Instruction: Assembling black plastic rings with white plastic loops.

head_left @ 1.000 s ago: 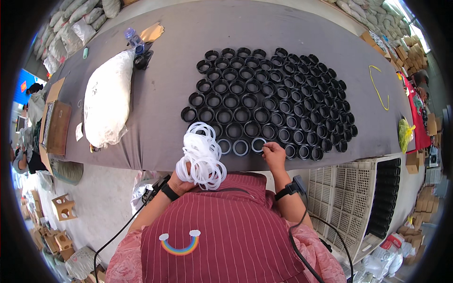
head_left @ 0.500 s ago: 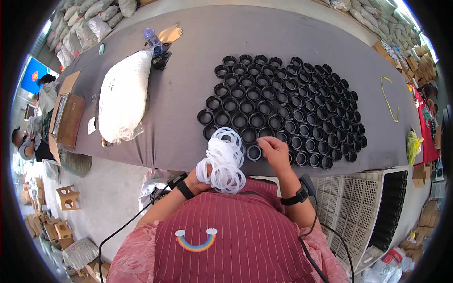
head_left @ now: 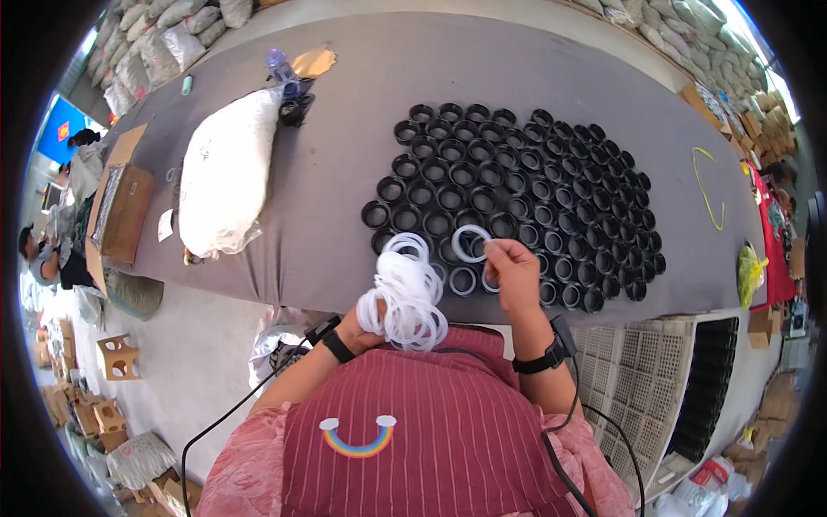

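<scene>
A thick bunch of translucent white rings [head_left: 403, 302] hangs from my left hand [head_left: 356, 333], whose fingers are closed on it at the table's front edge. My right hand [head_left: 516, 269] pinches a single white ring [head_left: 456, 246] by its right side, holding it over the front rows of round black plastic collars [head_left: 518, 208]. These collars stand close together in rows on the table. In a front collar just left of my right hand lies a pale ring [head_left: 463, 268]. My right fingers partly hide the collars behind them.
The grey-covered table [head_left: 336, 172] carries a full white sack [head_left: 226, 172], a water bottle [head_left: 277, 65] and an open carton [head_left: 129, 215] on the left. A yellow strap [head_left: 708, 194] lies at right. Plastic crates [head_left: 637, 370] stand below the front edge. People are at far left.
My right hand has moved slightly right, and a white ring now shows clearly between its fingers, raised over the collars. My left hand stays in place with the bunch.
</scene>
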The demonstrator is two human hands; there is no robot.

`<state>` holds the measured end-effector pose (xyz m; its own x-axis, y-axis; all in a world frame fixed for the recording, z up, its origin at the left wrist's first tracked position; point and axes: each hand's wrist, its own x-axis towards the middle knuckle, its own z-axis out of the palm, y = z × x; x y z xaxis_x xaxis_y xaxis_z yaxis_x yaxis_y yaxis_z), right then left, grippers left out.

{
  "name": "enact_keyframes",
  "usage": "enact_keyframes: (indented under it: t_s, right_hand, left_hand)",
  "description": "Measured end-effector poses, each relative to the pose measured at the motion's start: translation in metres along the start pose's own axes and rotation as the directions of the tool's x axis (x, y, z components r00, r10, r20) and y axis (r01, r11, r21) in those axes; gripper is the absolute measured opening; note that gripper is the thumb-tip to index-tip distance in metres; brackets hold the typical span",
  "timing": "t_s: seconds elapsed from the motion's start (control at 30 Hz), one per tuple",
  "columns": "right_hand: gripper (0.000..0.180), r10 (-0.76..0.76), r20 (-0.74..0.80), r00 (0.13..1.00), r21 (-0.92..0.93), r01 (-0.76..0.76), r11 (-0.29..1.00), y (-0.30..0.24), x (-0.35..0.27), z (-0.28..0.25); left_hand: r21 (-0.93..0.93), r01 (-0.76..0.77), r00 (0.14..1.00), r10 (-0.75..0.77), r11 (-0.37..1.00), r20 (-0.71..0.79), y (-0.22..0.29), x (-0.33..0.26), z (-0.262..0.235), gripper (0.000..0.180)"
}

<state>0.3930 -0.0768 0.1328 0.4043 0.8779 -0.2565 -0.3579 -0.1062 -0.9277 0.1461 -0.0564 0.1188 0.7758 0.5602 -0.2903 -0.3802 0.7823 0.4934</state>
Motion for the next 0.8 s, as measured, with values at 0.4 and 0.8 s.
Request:
enact_keyframes:
  t_s: [0.4, 0.8]
  right_hand:
    - [0.012, 0.092, -0.325, 0.941, -0.200, -0.163, 0.966, 0.077, -0.009, -0.156]
    - [0.010, 0.004, -0.345, 0.939, -0.172, -0.067, 0.983, 0.096, -0.017, -0.151]
  left_hand:
    - [-0.131, 0.050, 0.998, -0.056, 0.990, -0.041, -0.004, 0.001, -0.027, 0.039]
    - [-0.141, 0.133, 0.986, -0.146, 0.981, -0.084, -0.008, 0.002, -0.037, 0.040]
